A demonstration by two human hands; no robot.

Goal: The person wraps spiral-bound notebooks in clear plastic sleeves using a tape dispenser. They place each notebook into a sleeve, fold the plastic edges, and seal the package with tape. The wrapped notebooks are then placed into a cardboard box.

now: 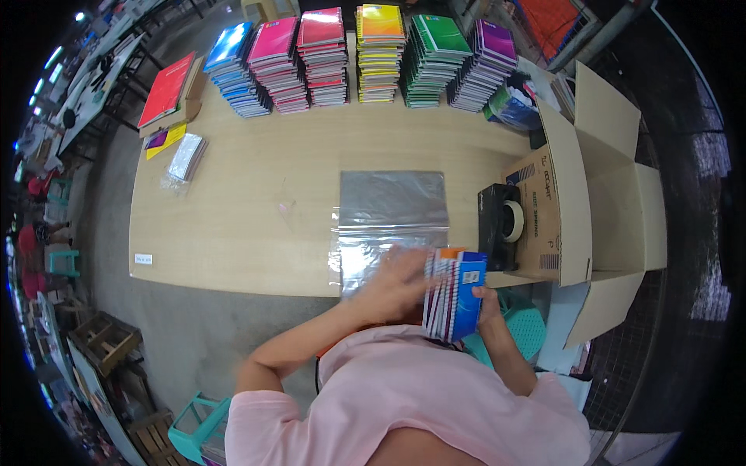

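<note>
A stack of spiral notebooks stands on edge near the front rim of the wooden table, blue cover facing right. My right hand grips its right side. My left hand presses flat against the left side of the stack, fingers spread and blurred. Both hands hover over the near end of a clear plastic bag lying flat on the table.
Several piles of coloured notebooks line the far edge. A black tape dispenser sits beside an open cardboard box at right. A red book and small plastic packets lie far left. Teal stools stand below.
</note>
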